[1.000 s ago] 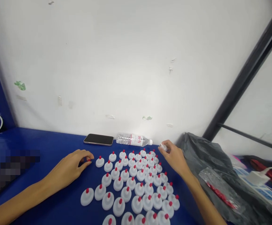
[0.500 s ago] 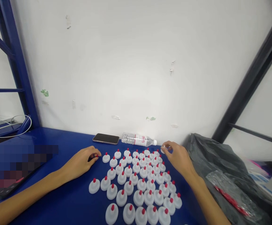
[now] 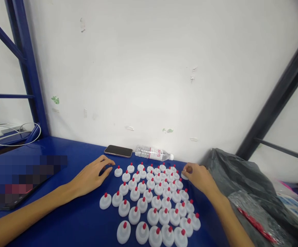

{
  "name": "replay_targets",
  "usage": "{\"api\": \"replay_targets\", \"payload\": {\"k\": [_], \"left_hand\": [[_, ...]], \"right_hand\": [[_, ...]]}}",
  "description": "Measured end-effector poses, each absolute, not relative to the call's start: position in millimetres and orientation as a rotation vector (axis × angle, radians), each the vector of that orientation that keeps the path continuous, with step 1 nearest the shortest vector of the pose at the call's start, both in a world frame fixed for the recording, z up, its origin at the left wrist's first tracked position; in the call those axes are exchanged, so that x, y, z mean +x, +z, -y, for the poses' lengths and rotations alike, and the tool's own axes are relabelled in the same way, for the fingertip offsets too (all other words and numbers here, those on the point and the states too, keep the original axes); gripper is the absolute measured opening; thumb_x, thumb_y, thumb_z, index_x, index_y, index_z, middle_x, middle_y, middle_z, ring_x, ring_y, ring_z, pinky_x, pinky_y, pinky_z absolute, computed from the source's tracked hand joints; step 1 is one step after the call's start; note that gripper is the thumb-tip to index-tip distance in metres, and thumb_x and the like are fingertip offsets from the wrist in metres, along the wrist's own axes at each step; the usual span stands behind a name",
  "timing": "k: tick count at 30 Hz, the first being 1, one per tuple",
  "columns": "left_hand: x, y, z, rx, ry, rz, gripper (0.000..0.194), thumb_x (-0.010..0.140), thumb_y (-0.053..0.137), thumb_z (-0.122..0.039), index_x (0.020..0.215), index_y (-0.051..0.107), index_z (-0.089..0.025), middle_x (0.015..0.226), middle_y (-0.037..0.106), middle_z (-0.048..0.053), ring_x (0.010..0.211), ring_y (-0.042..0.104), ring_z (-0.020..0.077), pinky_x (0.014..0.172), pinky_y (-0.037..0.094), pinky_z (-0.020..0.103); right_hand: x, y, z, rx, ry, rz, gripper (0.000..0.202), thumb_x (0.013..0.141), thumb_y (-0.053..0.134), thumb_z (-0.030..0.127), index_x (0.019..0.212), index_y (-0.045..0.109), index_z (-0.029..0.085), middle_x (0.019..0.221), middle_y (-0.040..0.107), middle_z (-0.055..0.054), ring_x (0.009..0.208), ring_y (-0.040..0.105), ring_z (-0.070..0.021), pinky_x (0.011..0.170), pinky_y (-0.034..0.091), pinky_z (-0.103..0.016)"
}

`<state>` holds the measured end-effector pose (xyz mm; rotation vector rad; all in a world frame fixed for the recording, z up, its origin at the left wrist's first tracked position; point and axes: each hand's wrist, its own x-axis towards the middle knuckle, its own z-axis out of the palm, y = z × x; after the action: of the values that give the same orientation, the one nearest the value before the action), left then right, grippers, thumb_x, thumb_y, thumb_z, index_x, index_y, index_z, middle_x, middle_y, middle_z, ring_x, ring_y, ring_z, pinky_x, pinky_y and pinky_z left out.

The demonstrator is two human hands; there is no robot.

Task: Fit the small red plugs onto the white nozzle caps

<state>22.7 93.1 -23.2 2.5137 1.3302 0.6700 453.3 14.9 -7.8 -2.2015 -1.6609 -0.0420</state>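
Note:
Many white, domed plastic caps with red tips (image 3: 139, 194) stand in loose rows on the blue table (image 3: 61, 219). My left hand (image 3: 93, 175) rests on the table just left of the back row, its thumb and fingers apart, with nothing visible between them. The nearest red-tipped cap (image 3: 118, 172) stands right beside its fingertips. At the back right, my right hand (image 3: 197, 176) pinches a white cap (image 3: 185, 176) low at the table; my fingers cover most of it, and any red tip is hidden.
Against the wall lie a phone (image 3: 118, 151) and a clear plastic bottle (image 3: 152, 153) on its side. A dark grey plastic bag (image 3: 223, 171) bulges at the right, bearing a clear bag of red pieces (image 3: 257, 219). A blue rack post (image 3: 33, 68) rises at the left.
My left fingers have spread, and the red piece seen between them is out of sight. My right hand has lowered the white cap toward the table. The whole view has shifted slightly.

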Motion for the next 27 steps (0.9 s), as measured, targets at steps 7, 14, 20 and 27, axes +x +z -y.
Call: {"api": "replay_targets", "payload": {"k": [7,14,20,27], "left_hand": [[22.0,-27.9,-92.7,2.686,0.658,-1.093,0.042,0.105,0.042,-0.043,0.143,0.058,-0.036,0.128,0.061,0.007,0.112,0.064,0.0224,0.096,0.055,0.035],[21.7,-25.7,-100.7,2.687,0.989,-1.004,0.023,0.101,0.055,-0.038,0.103,0.075,-0.027,0.102,0.074,0.002,0.099,0.067,0.0194,0.088,0.055,0.029],[26.3,-8.3,-83.7,2.637,1.267,-0.996,0.020,0.100,0.059,-0.036,0.104,0.073,-0.023,0.090,0.075,0.001,0.081,0.069,0.0153,0.078,0.057,0.027],[48.3,1.6,-44.6,2.798,1.534,-0.494,0.017,0.094,0.067,-0.012,0.108,0.070,-0.022,0.094,0.080,0.001,0.089,0.074,0.0143,0.085,0.060,0.025]], "right_hand": [[454.3,-12.3,-15.5,-2.185,-0.018,1.714,0.008,0.085,0.068,0.030,0.082,0.075,0.027,0.084,0.079,-0.001,0.083,0.074,-0.0219,0.066,0.043,-0.026],[435.2,7.5,-7.4,-2.038,-0.210,1.691,0.023,0.098,0.050,0.034,0.093,0.071,0.025,0.093,0.079,-0.006,0.083,0.074,-0.0271,0.066,0.044,-0.033],[403.1,21.6,-3.9,-1.727,-0.293,1.818,0.021,0.102,0.048,0.034,0.102,0.067,0.024,0.102,0.076,-0.003,0.098,0.071,-0.0229,0.091,0.047,-0.036],[338.3,40.0,27.1,-1.293,-0.248,2.118,0.037,0.099,0.065,0.041,0.134,0.057,0.031,0.130,0.069,-0.005,0.123,0.061,-0.0265,0.106,0.045,-0.047]]}}
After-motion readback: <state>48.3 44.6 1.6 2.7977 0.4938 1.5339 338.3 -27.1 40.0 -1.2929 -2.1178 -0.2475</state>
